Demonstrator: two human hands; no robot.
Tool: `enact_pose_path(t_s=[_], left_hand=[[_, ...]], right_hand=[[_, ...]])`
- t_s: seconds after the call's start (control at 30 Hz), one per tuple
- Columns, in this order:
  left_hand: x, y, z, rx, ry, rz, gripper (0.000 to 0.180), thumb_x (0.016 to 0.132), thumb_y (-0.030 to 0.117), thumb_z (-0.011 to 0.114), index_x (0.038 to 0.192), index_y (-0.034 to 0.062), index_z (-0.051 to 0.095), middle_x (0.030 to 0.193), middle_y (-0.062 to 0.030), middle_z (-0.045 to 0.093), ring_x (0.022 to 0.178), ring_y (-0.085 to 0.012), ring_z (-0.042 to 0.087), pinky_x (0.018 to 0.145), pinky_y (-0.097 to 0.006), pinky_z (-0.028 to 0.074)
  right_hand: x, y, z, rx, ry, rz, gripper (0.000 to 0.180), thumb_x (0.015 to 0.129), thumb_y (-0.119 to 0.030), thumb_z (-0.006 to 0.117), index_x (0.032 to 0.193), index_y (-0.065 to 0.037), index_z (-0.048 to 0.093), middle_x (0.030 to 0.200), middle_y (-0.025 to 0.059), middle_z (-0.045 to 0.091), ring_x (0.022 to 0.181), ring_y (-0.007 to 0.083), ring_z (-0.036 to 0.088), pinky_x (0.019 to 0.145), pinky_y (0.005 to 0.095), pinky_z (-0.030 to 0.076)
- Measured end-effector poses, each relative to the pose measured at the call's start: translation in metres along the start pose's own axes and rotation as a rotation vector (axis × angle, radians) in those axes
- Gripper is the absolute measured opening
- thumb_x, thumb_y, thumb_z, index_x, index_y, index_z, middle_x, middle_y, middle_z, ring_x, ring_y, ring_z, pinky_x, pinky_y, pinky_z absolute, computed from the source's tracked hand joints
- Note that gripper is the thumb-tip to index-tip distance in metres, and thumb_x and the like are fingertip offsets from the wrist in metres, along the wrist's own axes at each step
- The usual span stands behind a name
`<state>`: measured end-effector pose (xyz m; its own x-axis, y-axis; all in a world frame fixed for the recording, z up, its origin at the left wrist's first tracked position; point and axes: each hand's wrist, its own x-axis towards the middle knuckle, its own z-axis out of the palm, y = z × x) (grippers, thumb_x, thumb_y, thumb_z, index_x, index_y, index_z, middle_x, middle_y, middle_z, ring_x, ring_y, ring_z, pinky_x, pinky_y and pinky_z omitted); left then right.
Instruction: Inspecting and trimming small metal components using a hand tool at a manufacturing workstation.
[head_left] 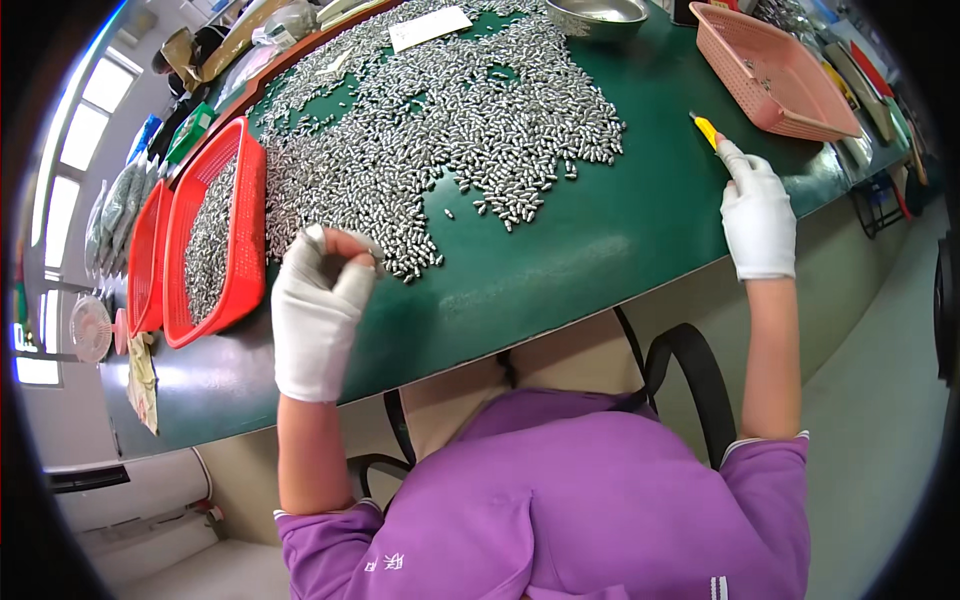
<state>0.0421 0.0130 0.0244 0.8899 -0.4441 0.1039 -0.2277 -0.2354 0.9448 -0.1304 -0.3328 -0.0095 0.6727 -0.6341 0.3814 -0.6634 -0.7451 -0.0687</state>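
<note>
A wide spread of small silvery metal pieces (pixel 430 140), rounded and capsule-like, covers much of the green tabletop. At its near left edge is my left hand (pixel 325 300) in a white glove with bare fingertips. Its fingers curl toward the thumb; anything pinched between them is too small to make out. Far to the right, my right hand (pixel 757 212), gloved the same way, rests low over the table. It grips a yellow-handled cutter knife (pixel 706 130), whose short metal tip points away to the upper left.
Red plastic baskets stand at the left; the nearer basket (pixel 250 235) holds many metal pieces. A pink basket (pixel 800 115) with a few pieces sits at the far right. A metal bowl (pixel 600 22) and a paper slip (pixel 430 28) lie at the back. The table's front edge curves before me.
</note>
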Motion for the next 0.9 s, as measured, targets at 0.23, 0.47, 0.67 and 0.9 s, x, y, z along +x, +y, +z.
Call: enact_pose_path(t_s=[0.23,0.47,0.67,0.9], left_hand=[[0.045,0.005,-0.010,-0.126,-0.048,0.045,0.016,0.092,0.002,0.049,0.101,0.0011,0.063,0.084,-0.0003,0.060,0.073,-0.0059,0.054,0.066,-0.020,0.044],[0.053,-0.035,-0.005,0.032,0.145,0.374,0.016,0.088,-0.007,0.053,0.096,0.0029,0.062,0.086,0.0004,0.059,0.076,-0.0055,0.053,0.068,-0.019,0.043],[0.051,-0.037,-0.007,0.080,0.094,0.369,0.015,0.087,-0.008,0.052,0.093,0.0024,0.062,0.087,0.0000,0.057,0.076,-0.0066,0.051,0.070,-0.020,0.043],[0.047,-0.039,-0.008,-0.044,0.135,0.296,0.013,0.091,-0.003,0.051,0.096,0.0043,0.061,0.082,0.0005,0.056,0.072,-0.0063,0.050,0.065,-0.020,0.042]], right_hand=[[-0.015,-0.073,-0.016,0.400,0.267,-0.578,0.029,0.076,-0.011,0.065,0.105,-0.011,0.067,0.096,0.0074,0.066,0.087,0.0285,0.061,0.079,0.0387,0.050],[-0.070,-0.136,-0.024,0.586,-0.074,-0.851,0.023,0.075,-0.020,0.068,0.095,-0.010,0.064,0.074,0.0049,0.052,0.069,0.0235,0.055,0.058,0.0364,0.044],[-0.068,-0.129,-0.025,0.552,-0.008,-0.901,0.025,0.073,-0.024,0.072,0.095,-0.013,0.066,0.069,0.0015,0.050,0.060,0.0210,0.052,0.051,0.0366,0.041],[-0.067,-0.025,-0.048,0.129,0.046,-0.782,0.018,0.068,-0.015,0.070,0.085,-0.014,0.064,0.070,0.0004,0.056,0.061,0.0199,0.057,0.051,0.0344,0.044]])
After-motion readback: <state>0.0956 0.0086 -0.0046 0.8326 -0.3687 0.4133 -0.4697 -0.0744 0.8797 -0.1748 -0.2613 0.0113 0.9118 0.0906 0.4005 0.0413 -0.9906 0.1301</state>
